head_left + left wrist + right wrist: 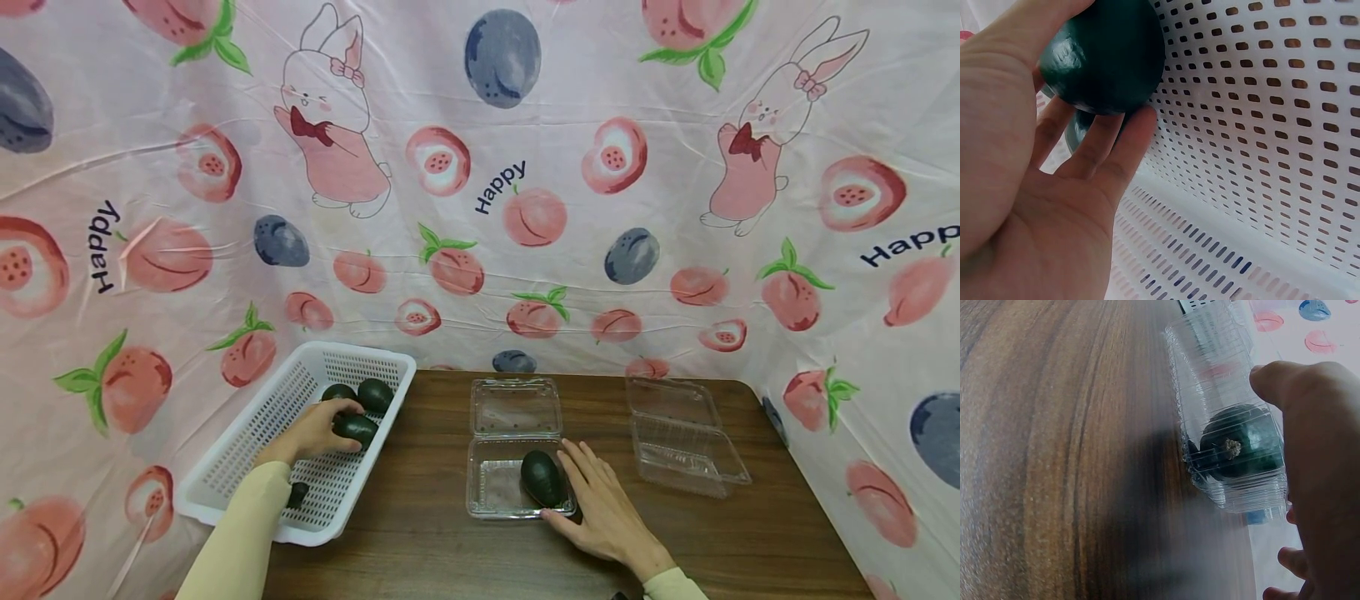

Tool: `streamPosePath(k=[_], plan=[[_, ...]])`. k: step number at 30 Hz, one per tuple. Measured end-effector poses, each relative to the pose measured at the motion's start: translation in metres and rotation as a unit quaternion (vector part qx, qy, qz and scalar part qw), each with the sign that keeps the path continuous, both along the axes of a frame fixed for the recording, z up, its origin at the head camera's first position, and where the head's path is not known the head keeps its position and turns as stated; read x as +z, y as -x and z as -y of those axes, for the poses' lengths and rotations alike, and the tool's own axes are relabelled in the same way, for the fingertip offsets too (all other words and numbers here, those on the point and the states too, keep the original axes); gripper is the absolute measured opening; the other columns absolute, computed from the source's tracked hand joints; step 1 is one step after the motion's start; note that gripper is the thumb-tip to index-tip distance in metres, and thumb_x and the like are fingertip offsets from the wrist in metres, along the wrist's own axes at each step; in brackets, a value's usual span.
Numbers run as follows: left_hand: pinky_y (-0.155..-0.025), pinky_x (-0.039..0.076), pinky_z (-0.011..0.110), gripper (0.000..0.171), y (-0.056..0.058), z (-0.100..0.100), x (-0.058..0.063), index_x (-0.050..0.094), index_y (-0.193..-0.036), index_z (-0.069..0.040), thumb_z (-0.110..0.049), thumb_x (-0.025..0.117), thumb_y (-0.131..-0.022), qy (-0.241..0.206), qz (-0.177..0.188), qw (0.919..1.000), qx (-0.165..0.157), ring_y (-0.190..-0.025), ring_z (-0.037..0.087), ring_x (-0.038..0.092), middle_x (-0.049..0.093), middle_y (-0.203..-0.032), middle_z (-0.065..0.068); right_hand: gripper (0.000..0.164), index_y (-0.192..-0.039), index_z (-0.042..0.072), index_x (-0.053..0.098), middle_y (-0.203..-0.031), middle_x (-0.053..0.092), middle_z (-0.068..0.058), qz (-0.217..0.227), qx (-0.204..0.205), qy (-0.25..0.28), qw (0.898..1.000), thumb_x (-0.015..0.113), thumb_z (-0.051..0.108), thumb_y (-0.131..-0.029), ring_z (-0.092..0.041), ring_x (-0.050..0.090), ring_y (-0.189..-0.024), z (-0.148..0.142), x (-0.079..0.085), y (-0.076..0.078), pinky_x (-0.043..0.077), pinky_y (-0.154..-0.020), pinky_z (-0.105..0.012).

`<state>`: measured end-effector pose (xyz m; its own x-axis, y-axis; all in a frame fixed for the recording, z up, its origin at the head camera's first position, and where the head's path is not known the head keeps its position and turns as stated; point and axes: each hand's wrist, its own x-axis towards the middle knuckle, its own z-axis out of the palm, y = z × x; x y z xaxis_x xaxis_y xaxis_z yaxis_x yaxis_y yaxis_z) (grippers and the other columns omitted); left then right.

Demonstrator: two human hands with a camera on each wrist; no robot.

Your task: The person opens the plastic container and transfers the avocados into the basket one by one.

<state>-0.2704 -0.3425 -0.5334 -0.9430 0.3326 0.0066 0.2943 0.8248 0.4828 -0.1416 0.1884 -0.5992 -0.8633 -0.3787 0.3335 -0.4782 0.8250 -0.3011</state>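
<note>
In the head view my left hand (311, 433) reaches into a white perforated basket (341, 521). Its thumb and fingers grip a dark green avocado (355, 430) close to the basket's right wall. Two more avocados (375, 396) lie just behind that one. On the table, a clear plastic clamshell box (493, 487) stands with its lid thrown back and one avocado (542, 478) in the right part of its base. My right hand (600, 510) rests at the box's right front corner, thumb along the front edge, fingers extended along the right side.
A second clear clamshell box (675, 454), lid up, stands on the brown wooden table (420, 500) to the right. A fruit-printed cloth (547, 275) hangs behind and at both sides. Beside my left wrist is a small dark object (297, 495) that I cannot identify.
</note>
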Motion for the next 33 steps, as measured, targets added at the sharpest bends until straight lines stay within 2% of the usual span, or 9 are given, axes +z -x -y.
streamPosePath(k=[8,14,18,24,28,33], plan=[[-0.106,0.059,0.066,0.069,-0.001,0.002,-0.001,0.072,-0.142,-0.005,-0.026,0.102,-0.083,-0.020,0.006,0.9998,0.001,-0.121,0.045,0.073,0.075,-0.135,0.025,0.092,-0.166,0.001,0.053,-0.180,0.043,-0.020,0.006,0.000,-0.001,1.000,0.076,0.063,-0.101,-0.049,0.043,-0.166,0.001,0.000,0.000,0.045,-0.125,-0.074],[-0.107,0.060,0.065,0.066,-0.001,0.005,-0.002,0.070,-0.145,-0.003,-0.032,0.095,-0.091,-0.035,0.012,0.9992,0.016,-0.121,0.046,0.073,0.074,-0.137,0.026,0.093,-0.166,0.001,0.052,-0.180,0.043,-0.020,0.006,0.002,0.000,1.000,0.075,0.063,-0.102,-0.050,0.042,-0.166,0.000,0.000,0.000,0.045,-0.125,-0.074],[-0.107,0.059,0.062,0.066,-0.002,0.004,0.000,0.070,-0.146,-0.002,-0.037,0.092,-0.094,-0.039,0.012,0.9989,0.024,-0.121,0.043,0.073,0.075,-0.136,0.024,0.093,-0.166,0.001,0.052,-0.180,0.043,-0.020,0.004,0.004,-0.003,1.000,0.075,0.063,-0.102,-0.050,0.042,-0.166,0.000,0.000,0.000,0.045,-0.125,-0.074],[-0.104,0.059,0.061,0.069,-0.004,0.003,0.007,0.069,-0.149,-0.005,-0.044,0.090,-0.096,-0.028,-0.008,0.9990,0.035,-0.123,0.041,0.074,0.074,-0.140,0.023,0.093,-0.167,0.001,0.052,-0.180,0.044,-0.020,0.006,0.003,0.000,1.000,0.075,0.063,-0.102,-0.050,0.042,-0.166,0.000,0.001,0.000,0.045,-0.125,-0.074],[-0.109,0.056,0.067,0.073,-0.005,0.001,0.012,0.066,-0.153,-0.003,-0.045,0.089,-0.097,-0.033,-0.018,0.9985,0.039,-0.130,0.047,0.069,0.068,-0.148,0.029,0.093,-0.167,0.001,0.052,-0.180,0.044,-0.020,0.005,0.004,0.000,1.000,0.076,0.062,-0.101,-0.049,0.042,-0.166,0.000,0.001,0.000,0.045,-0.125,-0.074],[-0.120,0.047,0.076,0.081,-0.005,-0.001,0.016,0.060,-0.160,-0.003,-0.049,0.086,-0.099,-0.033,-0.030,0.9982,0.041,-0.146,0.054,0.058,0.060,-0.160,0.031,0.093,-0.166,0.000,0.052,-0.180,0.044,-0.020,0.003,0.005,-0.002,1.000,0.077,0.061,-0.101,-0.049,0.043,-0.166,0.000,0.002,0.001,0.045,-0.125,-0.073]])
